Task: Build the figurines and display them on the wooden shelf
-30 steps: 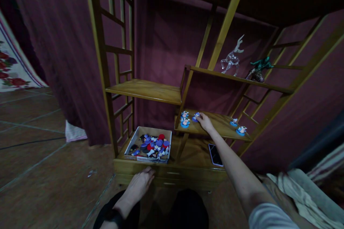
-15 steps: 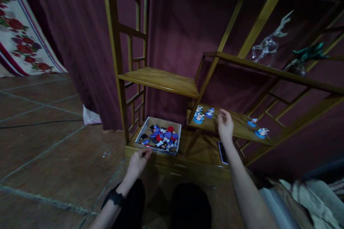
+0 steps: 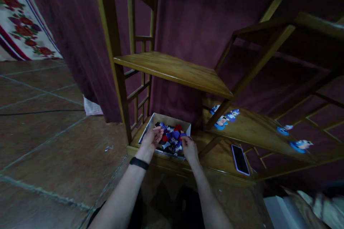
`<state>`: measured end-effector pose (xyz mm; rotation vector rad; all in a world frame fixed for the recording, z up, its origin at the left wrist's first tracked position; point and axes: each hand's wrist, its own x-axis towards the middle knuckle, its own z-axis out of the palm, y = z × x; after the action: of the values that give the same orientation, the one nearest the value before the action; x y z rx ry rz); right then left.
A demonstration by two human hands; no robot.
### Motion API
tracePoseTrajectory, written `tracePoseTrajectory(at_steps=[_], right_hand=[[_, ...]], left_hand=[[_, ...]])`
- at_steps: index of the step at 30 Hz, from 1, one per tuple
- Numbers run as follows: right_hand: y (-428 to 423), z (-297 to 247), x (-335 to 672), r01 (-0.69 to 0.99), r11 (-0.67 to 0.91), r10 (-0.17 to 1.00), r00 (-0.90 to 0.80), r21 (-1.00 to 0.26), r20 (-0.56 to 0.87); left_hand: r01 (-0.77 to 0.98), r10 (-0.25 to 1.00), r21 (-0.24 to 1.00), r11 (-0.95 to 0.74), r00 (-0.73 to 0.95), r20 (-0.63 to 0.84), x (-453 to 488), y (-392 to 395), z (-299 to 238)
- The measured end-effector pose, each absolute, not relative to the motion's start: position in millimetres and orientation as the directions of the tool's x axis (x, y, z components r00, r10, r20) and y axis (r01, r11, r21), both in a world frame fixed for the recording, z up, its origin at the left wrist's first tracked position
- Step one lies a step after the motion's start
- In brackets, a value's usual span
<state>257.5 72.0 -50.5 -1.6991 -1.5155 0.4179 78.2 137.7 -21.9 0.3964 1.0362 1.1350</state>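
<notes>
An open cardboard box [image 3: 147, 128] on the low wooden shelf holds a jumble of small figurines [image 3: 172, 134] in blue, red, black and white. Over the box's left side is my left hand [image 3: 151, 140], palm partly turned up, its fingers apart and loosely bent beside the figurines. My right hand [image 3: 189, 148] reaches over the box's right edge. Its fingers are bent down and close together at a blue figurine; whether they grip it is hidden. On the raised shelf to the right stand several figurines on blue or purple bases, among them a purple one [image 3: 232, 115].
A phone [image 3: 240, 159] lies on the low shelf to the right. Above the box juts a wooden shelf board [image 3: 174, 71], with an upright post [image 3: 107, 43] at its left. Two figurines, one a blue-based piece [image 3: 300, 146], stand farther right. Dark red curtains [image 3: 185, 18] hang behind.
My right hand has moved from the raised shelf down left to the box. My left hand has gone from the box's front edge in over the figurines. The view has shifted left and closer.
</notes>
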Motion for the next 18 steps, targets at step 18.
tracePoseTrajectory(at_steps=[18], right_hand=[[105, -86, 254, 0.741, -0.14, 0.988, 0.152, -0.657, -0.04]], left_hand=[[-0.646, 0.889, 0.66, 0.384, 0.063, -0.454, 57, 168, -20]])
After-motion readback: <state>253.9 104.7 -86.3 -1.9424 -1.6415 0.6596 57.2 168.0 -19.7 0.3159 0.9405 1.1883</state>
